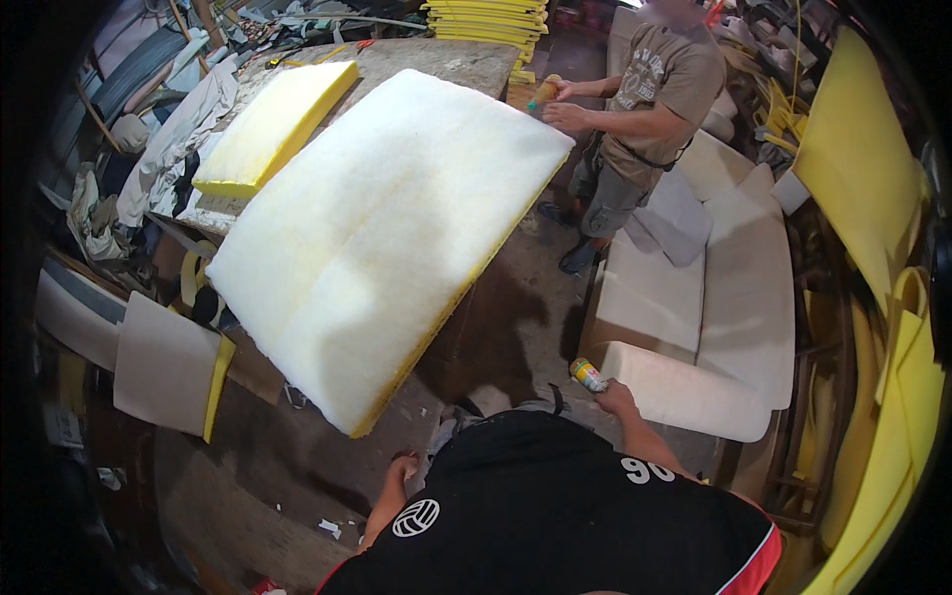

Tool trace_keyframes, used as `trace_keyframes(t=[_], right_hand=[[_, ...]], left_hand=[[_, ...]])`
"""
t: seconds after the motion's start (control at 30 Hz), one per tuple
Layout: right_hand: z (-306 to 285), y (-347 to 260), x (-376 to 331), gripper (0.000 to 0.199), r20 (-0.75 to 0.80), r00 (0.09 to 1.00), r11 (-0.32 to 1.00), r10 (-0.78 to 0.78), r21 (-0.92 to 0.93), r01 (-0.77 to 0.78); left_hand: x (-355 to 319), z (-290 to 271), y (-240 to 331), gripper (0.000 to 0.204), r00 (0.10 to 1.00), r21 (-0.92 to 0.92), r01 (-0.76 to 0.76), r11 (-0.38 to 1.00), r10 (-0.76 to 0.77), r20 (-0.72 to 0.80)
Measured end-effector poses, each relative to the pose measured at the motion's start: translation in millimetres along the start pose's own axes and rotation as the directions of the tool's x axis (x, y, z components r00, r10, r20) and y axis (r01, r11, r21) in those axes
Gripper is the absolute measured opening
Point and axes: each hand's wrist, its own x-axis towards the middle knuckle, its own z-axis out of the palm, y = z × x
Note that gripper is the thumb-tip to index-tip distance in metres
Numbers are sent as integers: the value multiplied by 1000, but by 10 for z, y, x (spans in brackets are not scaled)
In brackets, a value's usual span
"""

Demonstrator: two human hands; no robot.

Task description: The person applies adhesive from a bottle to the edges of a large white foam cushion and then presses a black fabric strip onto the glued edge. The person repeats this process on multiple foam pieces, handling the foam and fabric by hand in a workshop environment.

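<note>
My right hand (pixel 617 397) is closed around a small cylindrical bottle (pixel 587 375) with a yellow, white and green label. It is held out over the floor, beside the rounded end of a beige sofa. My left hand (pixel 405 464) hangs low beside my body, its fingers mostly turned out of sight. In front of me a large foam slab (pixel 397 208) with a white fibre top and yellow sides rests on a worktable, its near corner jutting over the edge. Neither of my hands touches the slab.
A co-worker (pixel 650 109) stands beyond the slab's right corner, holding an amber bottle (pixel 543 92). A smaller yellow foam block (pixel 278 129) lies on the worktable (pixel 436 64). The beige sofa (pixel 744 268) is at right, yellow foam sheets (pixel 863 159) beyond it. Scraps (pixel 330 529) litter the floor.
</note>
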Motion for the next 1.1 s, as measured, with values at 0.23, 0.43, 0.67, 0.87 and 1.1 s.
trace_keyframes(t=[0.23,0.43,0.67,0.87,1.1], right_hand=[[182,116,-51,58,-27,997,998,69,18,-68],[144,-58,-131,57,-18,999,999,40,18,-39],[-37,-319,-163,57,-19,999,997,31,71,-30],[-175,-313,-138,57,-12,994,992,104,79,-103],[-112,-260,313,56,-2,1000,1000,-23,-16,23]], left_hand=[[-663,6,501,17,897,-244,-442,863,415,-155],[-686,14,537,30,468,66,-846,529,796,-384],[410,-90,166,38,895,378,-394,838,444,-52],[184,-183,502,46,987,638,-133,758,47,151],[99,-100,61,41,941,-590,-68,805,248,231]])
